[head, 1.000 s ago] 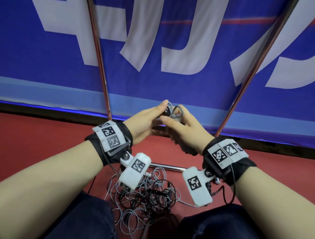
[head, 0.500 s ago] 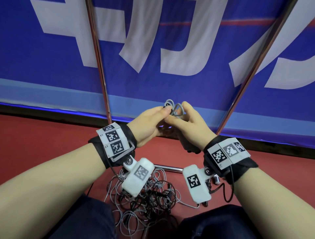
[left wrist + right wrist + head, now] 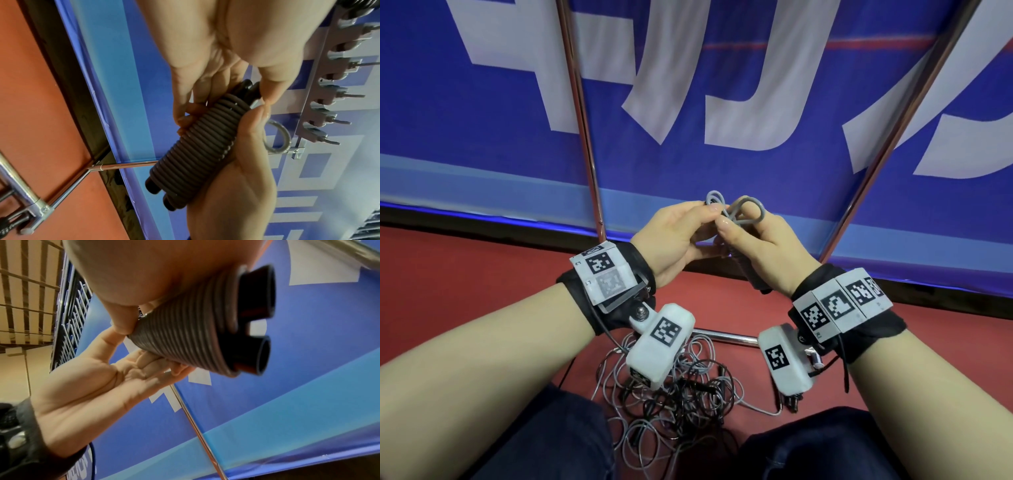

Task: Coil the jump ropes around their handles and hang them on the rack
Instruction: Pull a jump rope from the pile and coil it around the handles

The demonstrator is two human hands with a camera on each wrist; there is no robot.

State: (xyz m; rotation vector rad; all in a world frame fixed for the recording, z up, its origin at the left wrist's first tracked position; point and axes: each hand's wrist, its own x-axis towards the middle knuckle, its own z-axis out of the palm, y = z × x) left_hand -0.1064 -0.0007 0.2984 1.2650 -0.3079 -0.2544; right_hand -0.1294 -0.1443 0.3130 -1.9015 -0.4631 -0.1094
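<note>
A grey jump rope [image 3: 201,142] is wound in tight turns round its two black handles [image 3: 259,321]. My right hand [image 3: 739,219] grips this coiled bundle from the right, with the handles' dark ends [image 3: 751,277] sticking out below the palm. A free loop of grey rope [image 3: 746,212] stands up above the fingers, also visible as a ring [image 3: 277,138]. My left hand [image 3: 709,214] pinches the rope at the top of the bundle, its fingers [image 3: 185,105] curled against the coil. Both hands are held in front of the blue banner, above the floor.
A tangle of grey and black jump ropes [image 3: 674,394] lies on the red floor between my knees. Chrome rack poles [image 3: 582,120] [image 3: 893,137] rise on either side, and a base bar [image 3: 726,337] runs below. A bar with hooks [image 3: 333,91] is up high.
Both hands rose slightly with the bundle. The loose rope end has been drawn up into clearer loops above the fingertips.
</note>
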